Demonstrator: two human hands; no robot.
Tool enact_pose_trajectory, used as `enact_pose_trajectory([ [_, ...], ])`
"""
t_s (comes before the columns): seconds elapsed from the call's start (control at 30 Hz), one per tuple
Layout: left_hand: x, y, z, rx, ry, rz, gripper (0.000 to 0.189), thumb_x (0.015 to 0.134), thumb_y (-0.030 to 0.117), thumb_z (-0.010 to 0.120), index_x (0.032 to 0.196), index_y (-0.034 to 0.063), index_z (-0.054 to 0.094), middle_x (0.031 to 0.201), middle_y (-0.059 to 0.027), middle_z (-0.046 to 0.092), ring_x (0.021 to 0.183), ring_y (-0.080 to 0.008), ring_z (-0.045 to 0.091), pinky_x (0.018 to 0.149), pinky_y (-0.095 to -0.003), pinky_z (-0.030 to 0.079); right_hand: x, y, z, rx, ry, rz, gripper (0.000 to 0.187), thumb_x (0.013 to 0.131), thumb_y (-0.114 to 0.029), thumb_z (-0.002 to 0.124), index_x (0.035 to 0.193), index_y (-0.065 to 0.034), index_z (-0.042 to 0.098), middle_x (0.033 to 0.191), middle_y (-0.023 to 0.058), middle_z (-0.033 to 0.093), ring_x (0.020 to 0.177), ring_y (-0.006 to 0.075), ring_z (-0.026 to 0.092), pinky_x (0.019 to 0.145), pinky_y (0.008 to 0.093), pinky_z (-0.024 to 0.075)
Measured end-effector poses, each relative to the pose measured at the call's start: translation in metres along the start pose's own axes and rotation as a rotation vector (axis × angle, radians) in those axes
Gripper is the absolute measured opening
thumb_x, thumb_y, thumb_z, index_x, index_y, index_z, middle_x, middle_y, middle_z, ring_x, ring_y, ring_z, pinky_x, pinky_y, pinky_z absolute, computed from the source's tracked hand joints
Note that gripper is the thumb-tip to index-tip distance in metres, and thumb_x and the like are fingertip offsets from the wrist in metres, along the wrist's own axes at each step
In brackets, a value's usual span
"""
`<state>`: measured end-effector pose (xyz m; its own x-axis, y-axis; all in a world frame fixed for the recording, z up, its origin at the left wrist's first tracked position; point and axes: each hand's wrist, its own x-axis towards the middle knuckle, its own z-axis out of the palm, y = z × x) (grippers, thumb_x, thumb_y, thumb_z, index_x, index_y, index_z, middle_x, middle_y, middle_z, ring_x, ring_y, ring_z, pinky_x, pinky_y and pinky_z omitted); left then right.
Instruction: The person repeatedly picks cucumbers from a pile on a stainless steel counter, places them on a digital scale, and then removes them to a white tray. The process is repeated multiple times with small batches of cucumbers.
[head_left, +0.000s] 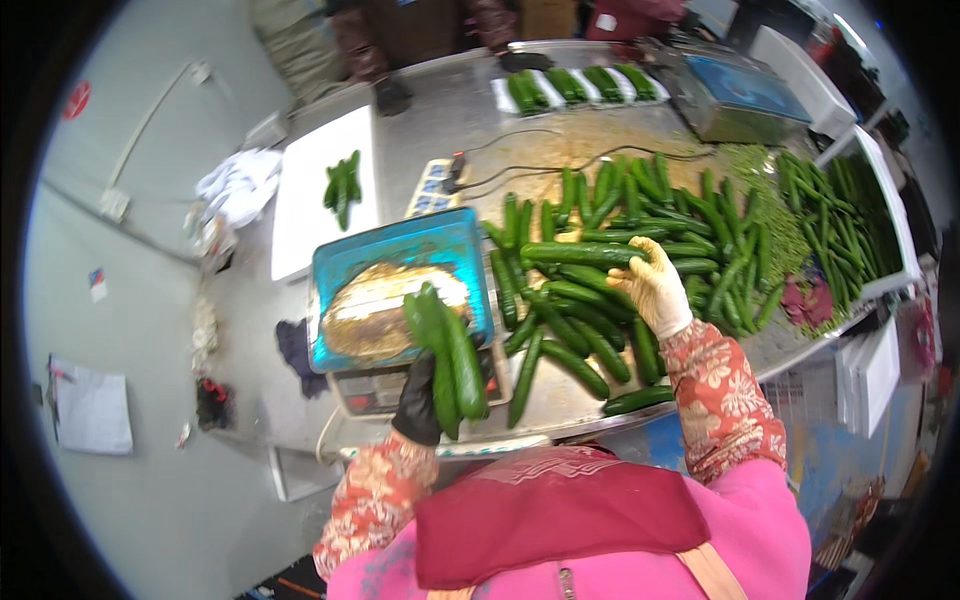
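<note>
My left hand (420, 397), in a black glove, holds several cucumbers (459, 367) upright together in front of a weighing scale with a blue tray (480, 300). The tray holds no cucumbers and its metal bottom looks stained. My right hand (656, 289), in a pale glove, grips one cucumber (581, 255) by its right end. That cucumber lies level over a large loose pile of cucumbers (592, 300) on the metal table, right of the scale.
A white board (307, 195) with a few cucumbers stands at left. Packed cucumbers on white trays (555, 91) lie at the far side, near a co-worker's gloved hands (525, 60). A second scale (742, 90) and a white foam box (900, 217) of cucumbers are right. Black cables (517, 171) cross the table.
</note>
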<state>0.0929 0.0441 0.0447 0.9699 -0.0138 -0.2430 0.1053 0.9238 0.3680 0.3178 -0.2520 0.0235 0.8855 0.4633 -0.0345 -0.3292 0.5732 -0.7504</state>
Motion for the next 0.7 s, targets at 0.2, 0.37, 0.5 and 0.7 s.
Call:
enact_pose_trajectory([
  [0.2,0.042,0.099,-0.019,0.651,0.093,0.039,0.040,0.103,0.033,0.050,0.131,0.0051,0.052,0.109,-0.0065,0.065,0.096,-0.0139,0.064,0.080,-0.0288,0.054,0.006,0.112,0.147,-0.762,-0.065,-0.209,0.033,0.083,0.003,0.062,0.115,-0.0034,0.054,0.129,0.0153,0.056,0.119,0.0220,0.053,0.104,0.0336,0.0412],
  [0.37,0.054,0.128,-0.046,1.271,0.396,0.286,0.058,0.096,0.035,0.061,0.142,0.0065,0.041,0.120,-0.0084,0.058,0.105,-0.0176,0.059,0.085,-0.0281,0.049,-0.004,0.163,0.175,-1.316,-0.469,-0.442,0.036,0.080,0.006,0.056,0.115,-0.0034,0.058,0.132,0.0230,0.054,0.128,0.0405,0.048,0.110,0.0406,0.0365],
  [0.5,0.032,0.149,-0.069,0.933,0.251,0.185,0.065,0.095,0.033,0.062,0.148,0.0089,0.034,0.130,-0.0083,0.054,0.113,-0.0198,0.058,0.088,-0.0325,0.050,-0.013,0.165,0.178,-1.249,-0.417,-0.383,0.043,0.081,0.004,0.058,0.123,-0.0031,0.057,0.132,0.0216,0.055,0.128,0.0352,0.050,0.110,0.0381,0.0380],
  [0.7,0.000,0.172,-0.077,0.804,0.325,0.279,0.047,0.101,0.039,0.052,0.140,0.0143,0.043,0.124,-0.0081,0.057,0.106,-0.0211,0.061,0.089,-0.0364,0.052,-0.025,0.128,0.207,-0.862,-0.394,0.169,0.051,0.092,-0.013,0.058,0.140,-0.0039,0.042,0.088,0.0138,0.067,0.075,0.0200,0.065,0.071,0.0298,0.0527],
])
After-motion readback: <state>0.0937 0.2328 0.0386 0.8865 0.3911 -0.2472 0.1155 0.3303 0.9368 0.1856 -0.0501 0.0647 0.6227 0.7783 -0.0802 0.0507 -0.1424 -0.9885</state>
